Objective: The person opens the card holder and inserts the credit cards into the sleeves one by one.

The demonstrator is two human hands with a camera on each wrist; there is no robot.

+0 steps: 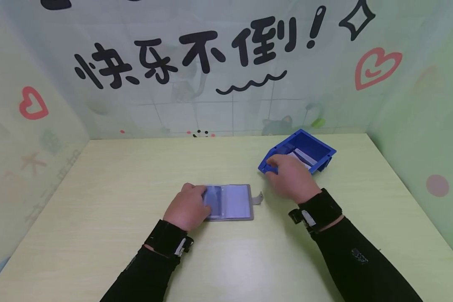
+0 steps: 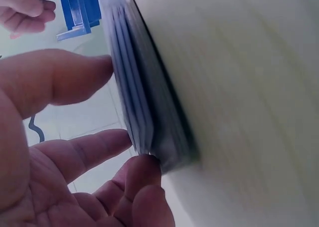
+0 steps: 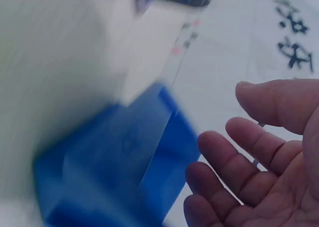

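Note:
A small card holder (image 1: 235, 202) with clear plastic sleeves lies opened on the table, its grey strap (image 1: 257, 199) sticking out to the right. My left hand (image 1: 187, 206) holds its left part, thumb on the sleeves and fingertips at the outer edge. Seen edge-on in the left wrist view, the layered sleeves (image 2: 130, 87) stand slightly apart. Over the near left rim of a blue bin (image 1: 313, 144) is my right hand (image 1: 292, 178), fingers loosely bent and nothing visible between them. White card-like pieces (image 1: 305, 157) lie inside the bin.
The pale wooden table (image 1: 117, 180) runs back to a printed wall sheet (image 1: 143, 113) with dark characters. Printed panels also stand at the left and right sides. The bin sits tilted near the table's back right.

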